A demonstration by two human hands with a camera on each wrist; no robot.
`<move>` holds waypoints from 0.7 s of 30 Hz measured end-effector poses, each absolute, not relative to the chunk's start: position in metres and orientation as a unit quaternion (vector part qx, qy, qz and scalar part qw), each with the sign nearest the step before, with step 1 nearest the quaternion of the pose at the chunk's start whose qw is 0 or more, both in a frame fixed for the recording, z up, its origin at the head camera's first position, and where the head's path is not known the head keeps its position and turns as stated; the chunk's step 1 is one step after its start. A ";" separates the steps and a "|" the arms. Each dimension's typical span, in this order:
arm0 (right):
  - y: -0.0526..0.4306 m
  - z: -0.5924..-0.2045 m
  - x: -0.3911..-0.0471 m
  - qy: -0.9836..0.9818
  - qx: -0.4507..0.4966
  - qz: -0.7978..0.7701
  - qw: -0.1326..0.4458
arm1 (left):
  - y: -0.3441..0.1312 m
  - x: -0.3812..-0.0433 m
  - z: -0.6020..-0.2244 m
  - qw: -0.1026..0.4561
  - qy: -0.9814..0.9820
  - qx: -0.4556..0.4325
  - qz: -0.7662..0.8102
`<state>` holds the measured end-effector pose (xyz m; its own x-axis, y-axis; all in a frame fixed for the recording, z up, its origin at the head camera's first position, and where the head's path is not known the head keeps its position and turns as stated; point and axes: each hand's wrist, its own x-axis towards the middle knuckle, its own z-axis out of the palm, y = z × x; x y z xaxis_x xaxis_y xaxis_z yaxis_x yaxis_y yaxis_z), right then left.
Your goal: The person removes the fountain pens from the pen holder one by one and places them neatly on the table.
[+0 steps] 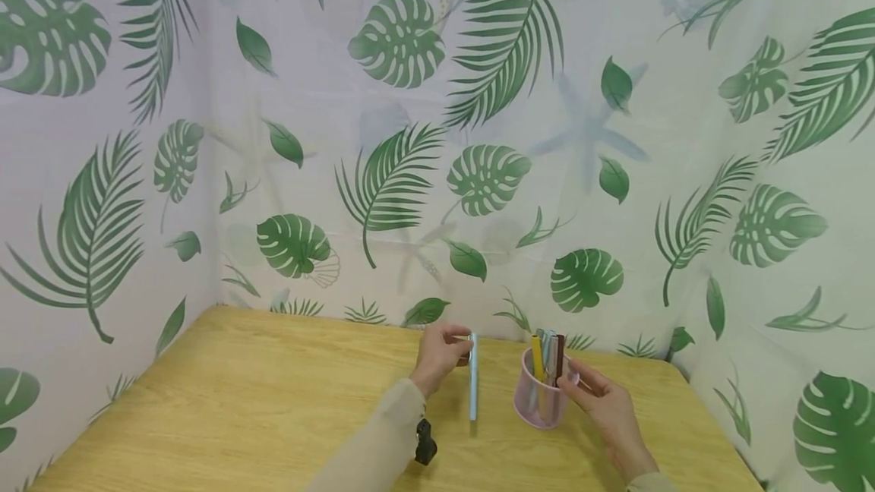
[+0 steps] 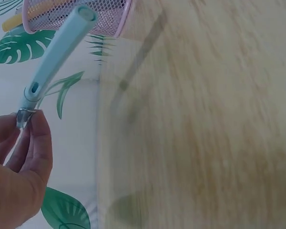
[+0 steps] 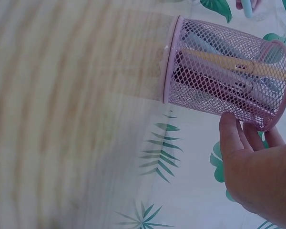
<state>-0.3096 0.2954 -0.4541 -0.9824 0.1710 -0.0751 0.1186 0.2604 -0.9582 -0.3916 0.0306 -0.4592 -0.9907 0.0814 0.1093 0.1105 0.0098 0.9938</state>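
Observation:
My left hand (image 1: 440, 357) pinches a light blue pen (image 1: 473, 386) by its upper end, between thumb and fingertips. The pen hangs upright above the table, left of a pink mesh pen holder (image 1: 538, 405). Seen from the left wrist, the pen (image 2: 57, 57) has a small dark slot in its barrel, and its shadow falls on the wood. My right hand (image 1: 611, 412) holds the pen holder near its rim, thumb and fingers on its right side. Several pens stand inside, among them a yellow one (image 1: 537, 355) and a dark brown one (image 1: 560, 355). In the right wrist view fingertips touch the mesh (image 3: 214, 71).
A wood-grain table (image 1: 273, 401) lies under both hands. Behind it and at both sides hangs a white cloth (image 1: 314, 112) printed with green leaves, meeting the table's back edge. A black strap piece (image 1: 425, 443) is at the left wrist.

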 end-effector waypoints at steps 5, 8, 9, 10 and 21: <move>0.295 -0.453 -0.308 -0.793 -0.093 0.601 0.023 | 0.029 -0.387 -0.463 -0.025 -0.723 -0.045 -0.689; 0.294 -0.453 -0.308 -0.793 -0.093 0.601 0.025 | 0.027 -0.387 -0.466 -0.038 -0.729 -0.029 -0.683; 0.293 -0.452 -0.308 -0.793 -0.093 0.602 0.026 | 0.026 -0.387 -0.467 -0.039 -0.732 -0.026 -0.680; 0.293 -0.453 -0.308 -0.792 -0.092 0.604 0.026 | 0.026 -0.388 -0.469 -0.039 -0.735 -0.021 -0.677; 0.295 -0.454 -0.308 -0.790 -0.087 0.607 0.025 | 0.028 -0.392 -0.477 -0.020 -0.756 0.014 -0.654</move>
